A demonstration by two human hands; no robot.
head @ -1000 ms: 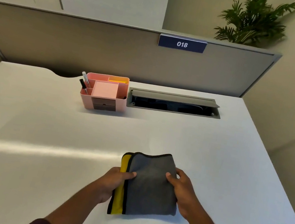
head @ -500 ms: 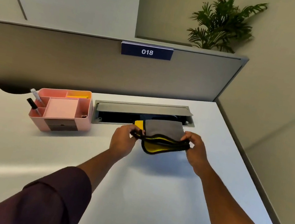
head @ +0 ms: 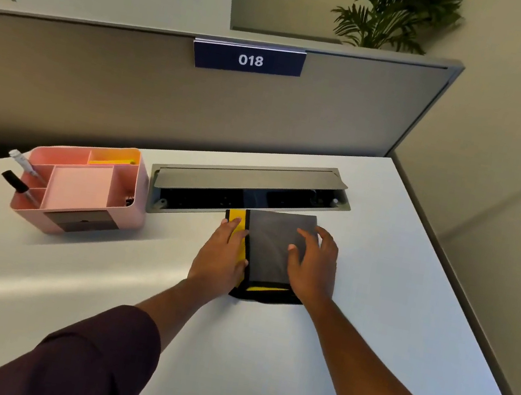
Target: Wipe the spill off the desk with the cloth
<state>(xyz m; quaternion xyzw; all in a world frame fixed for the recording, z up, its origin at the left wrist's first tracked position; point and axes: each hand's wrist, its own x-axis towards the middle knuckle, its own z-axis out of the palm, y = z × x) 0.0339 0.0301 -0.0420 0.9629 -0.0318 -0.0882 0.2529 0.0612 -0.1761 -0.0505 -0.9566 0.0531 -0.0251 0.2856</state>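
Observation:
The folded cloth (head: 272,251), grey with a yellow underside and black trim, lies flat on the white desk (head: 259,354) just in front of the cable tray. My left hand (head: 220,256) presses on its yellow left strip, with the thumb at the fold. My right hand (head: 312,269) rests with spread fingers on the grey right half. I see no spill on the desk surface.
An open grey cable tray (head: 248,181) is set into the desk directly behind the cloth. A pink organizer (head: 79,189) holding pens stands to the left. A grey partition (head: 132,87) with a "018" sign closes the back. The desk's right edge (head: 460,302) runs near my right arm.
Both hands lifted the cloth from the near middle of the desk, carried it toward the back and have set it down in front of the cable tray.

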